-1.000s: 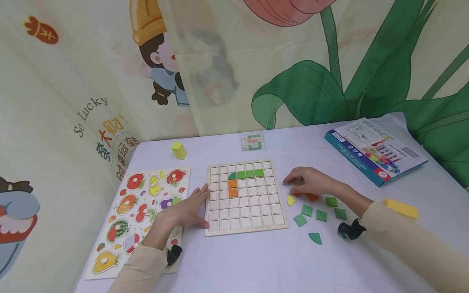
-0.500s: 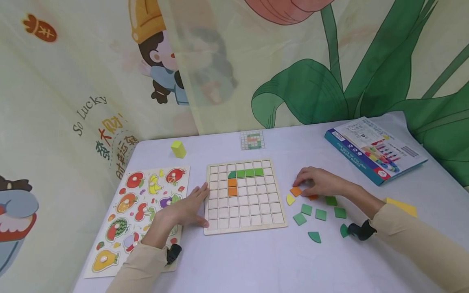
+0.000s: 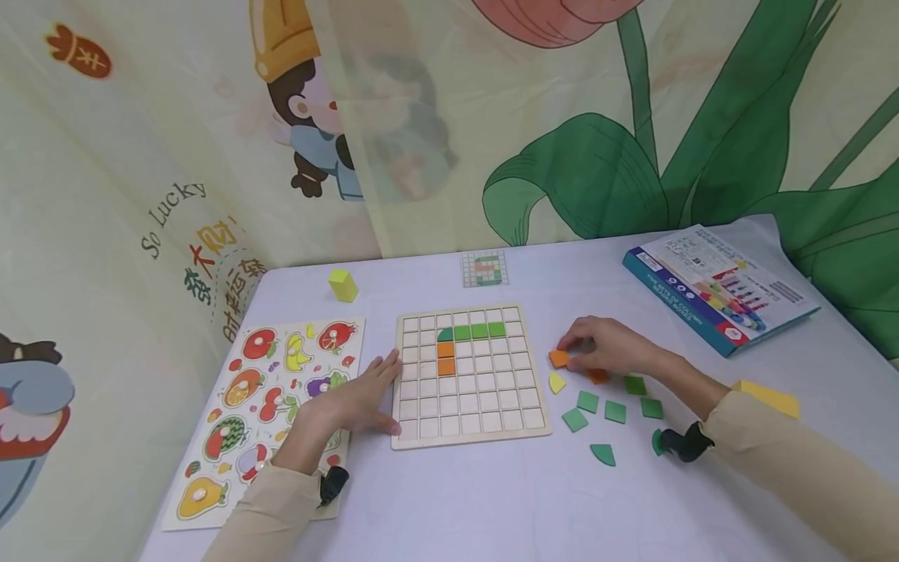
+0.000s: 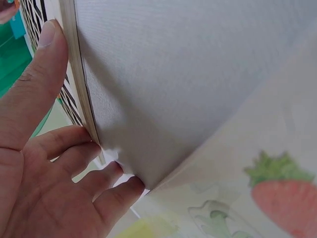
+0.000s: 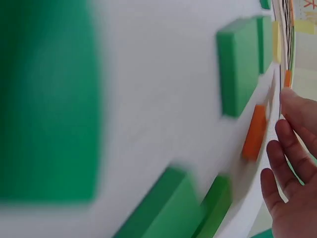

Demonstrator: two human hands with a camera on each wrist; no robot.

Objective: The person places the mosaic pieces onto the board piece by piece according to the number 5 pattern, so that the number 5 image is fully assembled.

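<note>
A square wooden grid board [image 3: 477, 447] lies on the table. Green tiles [image 3: 480, 331] form a row near its top, with a green quarter-round at the left end and two orange tiles [image 3: 445, 357] below that. My left hand [image 3: 354, 398] rests at the board's left side, fingers extended and thumb against the edge, as the left wrist view shows of the thumb [image 4: 37, 74]. To the board's right, my right hand [image 3: 607, 346] pinches an orange square tile [image 3: 558, 358] between thumb and fingers. Another orange tile [image 5: 254, 133] lies just under this hand.
Loose green tiles [image 3: 615, 412], a yellow quarter-round [image 3: 557, 382] and green quarter-rounds [image 3: 603, 454] lie right of the board. A fruit puzzle [image 3: 235, 390] is at left, a pattern card [image 3: 484, 269] behind, a box [image 3: 723, 289] and yellow block [image 3: 769, 398] at right.
My right hand drew back rightward, uncovering the orange tile it holds, then moved slightly left with it. The left hand stays at the board's edge.
</note>
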